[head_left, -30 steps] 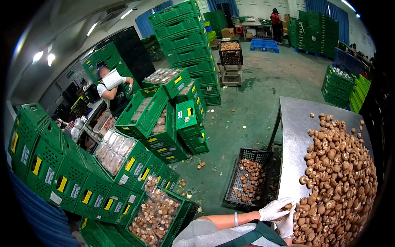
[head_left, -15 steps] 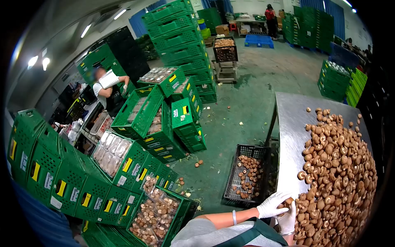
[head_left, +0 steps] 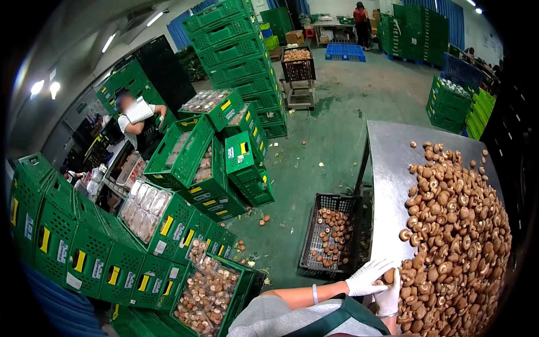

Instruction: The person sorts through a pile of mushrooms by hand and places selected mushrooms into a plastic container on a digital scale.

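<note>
My left hand (head_left: 366, 278), in a white glove, reaches in from the left over the near edge of the metal table. Close beside it is my right hand (head_left: 387, 297), also gloved in white. Between them they grip brown mushrooms (head_left: 388, 276), partly covered by the fingers, so how many is unclear. A large heap of brown mushrooms (head_left: 455, 224) spreads over the table right beside my right hand. Below the table's left edge, a black crate (head_left: 306, 247) on the floor has loose mushrooms (head_left: 332, 238) in it.
Green crates (head_left: 106, 264) with packed mushroom trays (head_left: 145, 208) stand at left, and a tall green stack (head_left: 233, 53) rises behind. Nearest me is a crate of bagged mushrooms (head_left: 205, 297). A person (head_left: 137, 121) holds white trays at left; another person (head_left: 362, 25) stands far back.
The view has shifted slightly, moving the scene a little left. My hands stay together around the mushrooms, with the left fingers stretched slightly further over them.
</note>
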Action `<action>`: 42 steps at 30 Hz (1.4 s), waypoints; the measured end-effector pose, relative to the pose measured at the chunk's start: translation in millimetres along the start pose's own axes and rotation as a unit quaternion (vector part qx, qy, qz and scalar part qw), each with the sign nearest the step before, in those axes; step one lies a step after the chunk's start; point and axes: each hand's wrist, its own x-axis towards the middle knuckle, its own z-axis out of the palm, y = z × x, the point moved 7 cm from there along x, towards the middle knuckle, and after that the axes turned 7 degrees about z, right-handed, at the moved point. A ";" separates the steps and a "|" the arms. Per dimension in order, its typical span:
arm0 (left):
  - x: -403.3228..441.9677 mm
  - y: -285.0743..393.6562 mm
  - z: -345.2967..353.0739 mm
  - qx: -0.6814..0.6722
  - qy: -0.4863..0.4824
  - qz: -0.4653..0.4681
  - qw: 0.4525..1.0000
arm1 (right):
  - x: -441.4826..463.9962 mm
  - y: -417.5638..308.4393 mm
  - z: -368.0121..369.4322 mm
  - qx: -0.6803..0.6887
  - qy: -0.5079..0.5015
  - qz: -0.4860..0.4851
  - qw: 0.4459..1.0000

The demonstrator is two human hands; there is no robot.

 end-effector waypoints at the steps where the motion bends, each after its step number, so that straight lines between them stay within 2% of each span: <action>1: -0.7 -5.0 2.4 -0.017 0.010 -0.016 1.000 | -0.8 -2.4 3.9 -0.009 -0.016 -0.006 1.000; 4: -0.6 -7.3 3.4 -0.024 0.014 -0.033 0.999 | -3.0 -3.0 3.5 0.019 0.030 -0.003 0.999; 20: -4.1 -18.0 18.6 -0.115 0.032 -0.039 0.992 | -1.2 -3.9 -13.9 0.015 0.054 -0.013 0.998; 30: -5.4 -29.5 1.0 -0.154 0.063 -0.041 0.985 | 8.9 4.1 17.0 -0.020 0.058 -0.003 0.998; 32: -2.3 -27.5 -12.3 -0.132 0.077 -0.033 0.988 | 25.2 10.3 3.6 0.024 -0.041 0.023 0.999; 33: -0.5 -23.4 -19.5 -0.118 0.098 -0.025 0.988 | 21.8 6.7 14.1 0.004 0.012 -0.025 1.000; 34: -0.6 -24.6 -16.9 -0.133 0.064 -0.071 0.987 | 21.8 8.1 19.1 0.019 0.015 -0.039 0.999; 38: 15.1 -3.7 -16.3 -0.056 -0.003 -0.049 0.997 | 18.4 8.2 3.6 0.059 0.032 -0.112 0.991; 41: 24.8 10.8 2.8 -0.136 -0.006 0.019 0.990 | -6.6 -4.9 0.4 0.085 0.088 -0.113 0.986; 42: 26.9 13.0 12.6 -0.194 -0.053 -0.011 0.979 | -27.4 -13.1 9.7 0.098 0.122 -0.090 0.984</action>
